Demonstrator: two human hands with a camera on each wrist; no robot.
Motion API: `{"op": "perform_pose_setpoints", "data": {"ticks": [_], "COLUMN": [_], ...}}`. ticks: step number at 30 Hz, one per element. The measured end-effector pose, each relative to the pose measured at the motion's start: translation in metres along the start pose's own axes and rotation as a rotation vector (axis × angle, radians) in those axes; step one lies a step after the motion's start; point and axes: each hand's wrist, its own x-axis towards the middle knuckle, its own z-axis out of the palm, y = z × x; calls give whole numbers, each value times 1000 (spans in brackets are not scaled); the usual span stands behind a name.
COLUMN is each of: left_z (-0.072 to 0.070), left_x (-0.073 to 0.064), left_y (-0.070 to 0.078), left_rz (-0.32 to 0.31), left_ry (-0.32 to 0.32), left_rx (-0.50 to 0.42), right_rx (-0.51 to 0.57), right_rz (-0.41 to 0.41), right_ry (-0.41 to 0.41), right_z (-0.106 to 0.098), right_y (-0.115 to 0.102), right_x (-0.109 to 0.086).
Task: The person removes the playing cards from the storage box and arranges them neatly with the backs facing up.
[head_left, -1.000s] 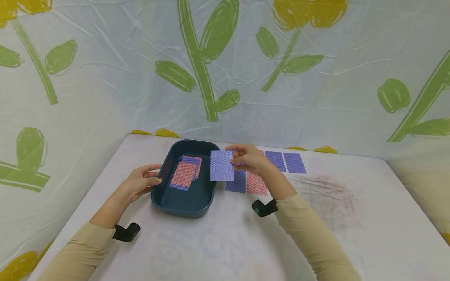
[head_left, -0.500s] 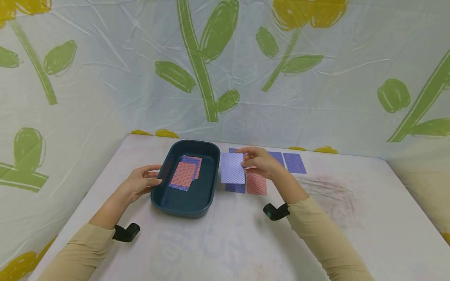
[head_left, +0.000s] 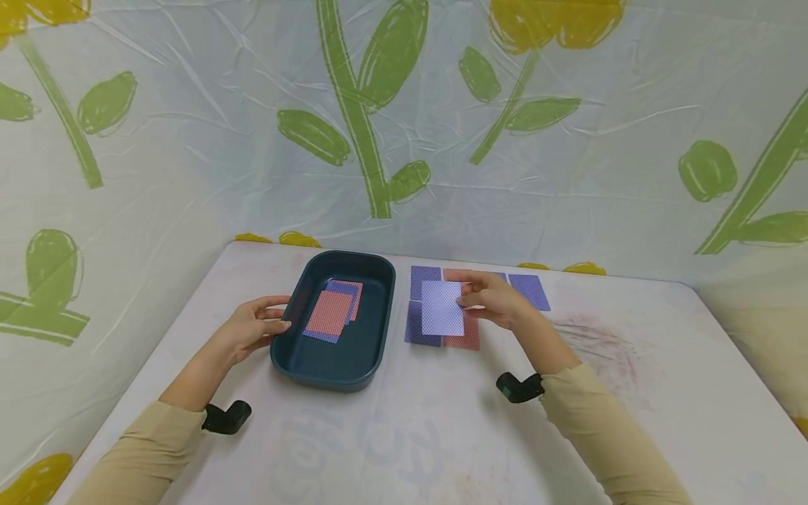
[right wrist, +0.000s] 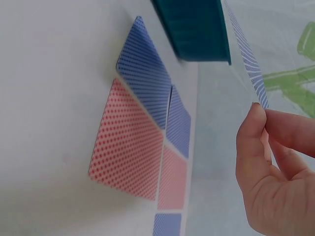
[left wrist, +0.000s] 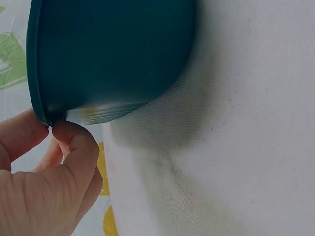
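Note:
My right hand point(head_left: 495, 300) pinches a blue-patterned playing card point(head_left: 442, 308) by its right edge. In the right wrist view this card point(right wrist: 248, 59) shows nearly edge-on, held above the table by thumb and fingers. Below it lie face-down cards in two rows, among them a red card point(head_left: 463, 342) and a blue card point(head_left: 413, 330) in front. My left hand point(head_left: 249, 328) grips the left rim of a dark teal tray point(head_left: 331, 368); the left wrist view shows thumb and fingers point(left wrist: 81, 147) pinching that rim. Red and blue cards point(head_left: 330, 312) overlap inside the tray.
Another blue card point(head_left: 529, 291) ends the back row at the right; the right hand partly covers that row. Behind the white table point(head_left: 618, 428) rises a flower-printed sheet point(head_left: 252, 140). A black camera mount point(head_left: 519, 387) sits at the right wrist.
My right hand has carried the blue card rightward, from beside the tray's right rim to over the cards on the table. The left hand and tray have stayed put.

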Motion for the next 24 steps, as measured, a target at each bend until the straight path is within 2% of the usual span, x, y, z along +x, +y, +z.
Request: {"op": "perform_pose_setpoints", "data": {"ticks": [7,24], "left_z": [-1,-1], "left_x": [0,-1], "left_y": [-1,1], "left_rz": [-1,-12], "left_ry": [-3,-13], "left_rx": [-7,-8], "right_rx": [11,-4], "right_rz": [34,108], "right_ry": [41,54], "right_z": [-16,-53], "right_y": [11,33], "right_x": [-7,-19]}}
